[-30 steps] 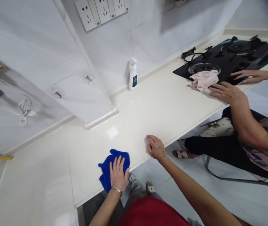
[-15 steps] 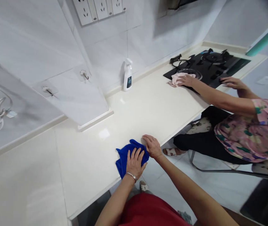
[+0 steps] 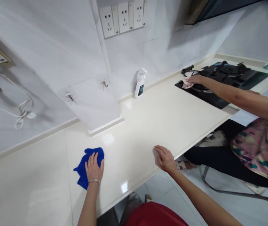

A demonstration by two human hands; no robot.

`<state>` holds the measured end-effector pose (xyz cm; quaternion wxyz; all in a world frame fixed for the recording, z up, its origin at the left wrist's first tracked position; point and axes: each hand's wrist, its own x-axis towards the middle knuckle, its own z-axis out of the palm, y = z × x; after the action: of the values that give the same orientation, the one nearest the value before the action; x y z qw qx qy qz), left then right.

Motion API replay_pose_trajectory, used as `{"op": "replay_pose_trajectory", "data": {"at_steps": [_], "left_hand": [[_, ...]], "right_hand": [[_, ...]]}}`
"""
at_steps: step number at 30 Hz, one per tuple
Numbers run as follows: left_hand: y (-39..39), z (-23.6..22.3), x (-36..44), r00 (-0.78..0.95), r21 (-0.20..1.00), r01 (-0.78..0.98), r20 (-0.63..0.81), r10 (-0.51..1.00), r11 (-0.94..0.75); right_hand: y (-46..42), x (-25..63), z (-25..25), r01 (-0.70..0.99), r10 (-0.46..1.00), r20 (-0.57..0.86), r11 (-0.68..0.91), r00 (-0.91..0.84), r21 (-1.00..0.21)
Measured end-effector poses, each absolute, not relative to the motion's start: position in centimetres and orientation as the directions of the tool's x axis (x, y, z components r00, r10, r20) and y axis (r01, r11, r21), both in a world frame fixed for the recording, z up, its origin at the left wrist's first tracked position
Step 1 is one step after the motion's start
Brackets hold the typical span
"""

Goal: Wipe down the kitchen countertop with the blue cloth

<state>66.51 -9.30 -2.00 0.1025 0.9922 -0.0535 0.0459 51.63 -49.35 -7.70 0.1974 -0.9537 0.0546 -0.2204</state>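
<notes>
My left hand lies flat on a crumpled blue cloth, fingers spread and pressing it against the cream countertop. A silver bracelet circles that wrist. Part of the cloth is hidden beneath the palm. My right hand rests near the counter's front edge, fingers stretched out over the surface and holding nothing. Against the back wall, behind both hands, stands a white spray bottle with a dark label.
At the right, another person's hand presses a pale pink cloth on a black gas stove. That person sits on a metal-framed chair. A tiled wall column with hooks juts onto the counter; power sockets are above.
My left hand has slid the blue cloth left along the counter, away from my right hand. The view has shifted. The co-worker's pink cloth has moved toward the stove's back left.
</notes>
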Motion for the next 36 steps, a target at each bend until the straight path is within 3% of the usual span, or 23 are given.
{"op": "replay_pose_trajectory", "data": {"at_steps": [4, 8, 17, 23, 32, 36], "left_hand": [[-8.1, -1.7, 69.3, 0.983, 0.234, 0.051, 0.161, 0.091, -0.971], [-9.3, -1.6, 72.3, 0.969, 0.239, 0.116, 0.186, 0.163, -0.964], [-12.7, -2.5, 76.4, 0.966, 0.212, 0.056, 0.236, 0.107, -0.976], [-18.6, -3.6, 76.0, 0.966, 0.210, -0.111, 0.252, -0.056, -0.971], [-22.6, -3.8, 77.7, 0.967, 0.226, -0.114, 0.248, -0.056, -0.967], [-23.7, -4.1, 77.0, 0.960, 0.231, -0.229, 0.217, -0.179, -0.946]], "right_hand": [[-49.5, 51.5, -8.2, -0.009, -0.181, 0.402, -0.920, 0.897, -0.392], [-49.6, 51.4, -8.8, -0.005, -0.175, 0.405, -0.922, 0.898, -0.388], [-49.9, 51.4, -9.9, 0.016, -0.161, 0.422, -0.923, 0.892, -0.385], [-49.8, 51.5, -9.8, -0.006, -0.170, 0.414, -0.929, 0.894, -0.369], [-50.0, 51.3, -10.0, -0.006, -0.167, 0.416, -0.933, 0.894, -0.361], [-50.1, 51.2, -9.8, -0.007, -0.160, 0.395, -0.932, 0.905, -0.362]]}}
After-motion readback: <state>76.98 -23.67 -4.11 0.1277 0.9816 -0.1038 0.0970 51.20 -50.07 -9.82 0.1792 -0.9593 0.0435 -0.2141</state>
